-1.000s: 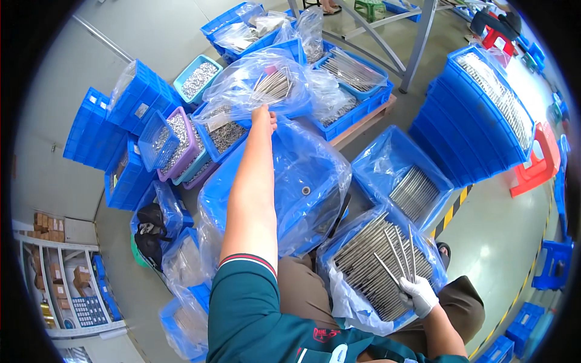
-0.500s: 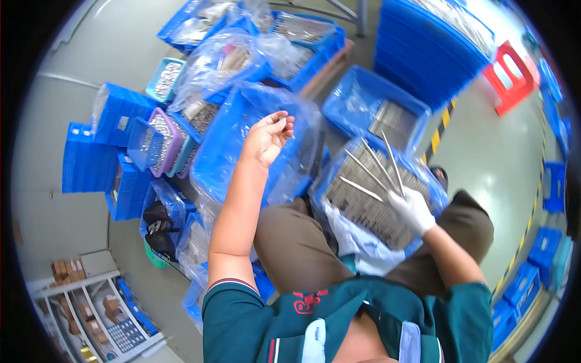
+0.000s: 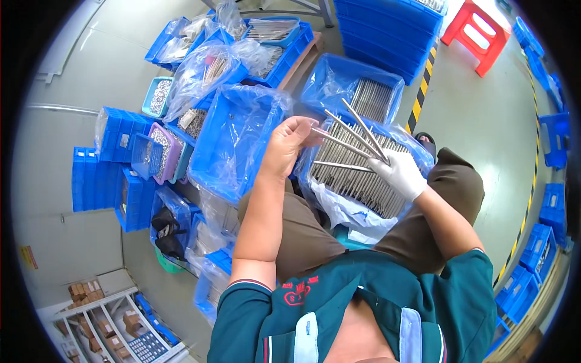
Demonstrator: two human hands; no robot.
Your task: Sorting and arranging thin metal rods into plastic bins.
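Observation:
My right hand, in a white glove, grips a fan of several thin metal rods above a blue bin lined with clear plastic and filled with more rods. My bare left hand is at the far tips of those rods, fingers curled and pinching one tip. Both hands hover over my lap. To the left of my left hand lies an empty blue bin lined with a clear plastic bag.
Another blue bin of rods sits beyond the lap bin. Stacked blue crates, small trays of metal parts and bagged bins crowd the left. A red stool and yellow-black floor tape lie at the right.
My left hand has drawn back from over the empty lined bin to the tips of the rods. My right hand has lifted the rods slightly higher above the lap bin.

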